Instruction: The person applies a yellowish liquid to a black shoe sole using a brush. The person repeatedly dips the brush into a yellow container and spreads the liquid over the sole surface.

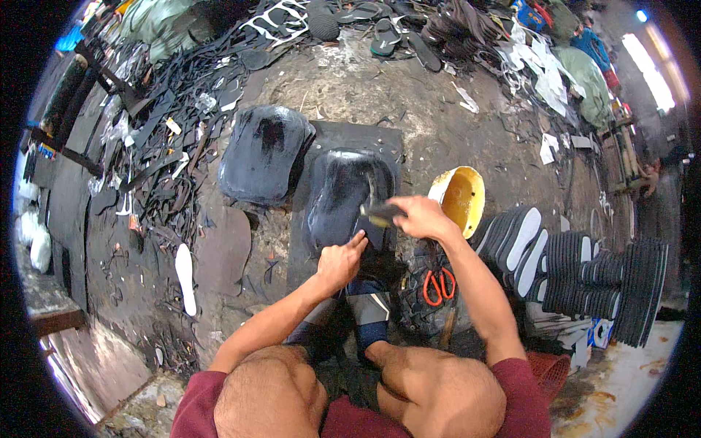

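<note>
In front of my feet lies a stack of black, rounded sole sheets (350,193), its top shiny and wet-looking with pale smears. My right hand (423,216) is closed round the handle of a brush (380,213), slightly blurred, held over the right part of that top sheet. With its index finger stretched out, my left hand (340,264) touches the sheet's near edge and holds nothing. A second stack of black sheets (255,171) sits beyond to the left. Right of my right hand stands a white bowl (475,191) coated inside with yellow-brown glue.
Red-handled scissors (439,286) lie below the bowl. Rows of stacked soles (569,270) stand at the right. A white insole (186,279) and a brown sheet (225,252) lie left. Black scraps (168,160) heap along the far left; sandals (385,38) lie at the back.
</note>
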The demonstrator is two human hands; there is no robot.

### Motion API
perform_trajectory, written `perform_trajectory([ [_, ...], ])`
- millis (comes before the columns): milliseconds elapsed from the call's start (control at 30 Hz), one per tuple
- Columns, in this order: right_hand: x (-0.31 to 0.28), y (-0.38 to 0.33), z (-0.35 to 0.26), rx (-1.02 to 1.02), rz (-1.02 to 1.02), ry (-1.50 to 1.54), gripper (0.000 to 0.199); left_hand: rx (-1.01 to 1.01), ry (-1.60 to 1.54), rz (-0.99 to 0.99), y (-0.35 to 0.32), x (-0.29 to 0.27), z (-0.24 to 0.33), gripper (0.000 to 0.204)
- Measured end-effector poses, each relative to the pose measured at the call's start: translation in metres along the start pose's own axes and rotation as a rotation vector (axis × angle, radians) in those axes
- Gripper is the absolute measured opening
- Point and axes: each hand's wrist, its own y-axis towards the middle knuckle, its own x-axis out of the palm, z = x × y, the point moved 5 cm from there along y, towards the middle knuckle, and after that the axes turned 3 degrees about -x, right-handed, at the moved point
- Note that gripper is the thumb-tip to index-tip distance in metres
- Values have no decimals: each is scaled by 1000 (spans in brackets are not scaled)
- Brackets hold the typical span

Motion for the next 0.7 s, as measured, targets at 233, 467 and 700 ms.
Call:
perform_trajectory([
  [233, -7, 21, -30, 0, 335, -77, 43, -95, -93, 3, 8, -13, -14, 56],
  [467, -33, 73, -18, 88, 490, -191, 39, -242, -301, 310, -6, -24, -36, 45],
  [700, 44, 26, -54, -190, 179, -153, 33, -856, -592, 336, -36, -25, -123, 45],
])
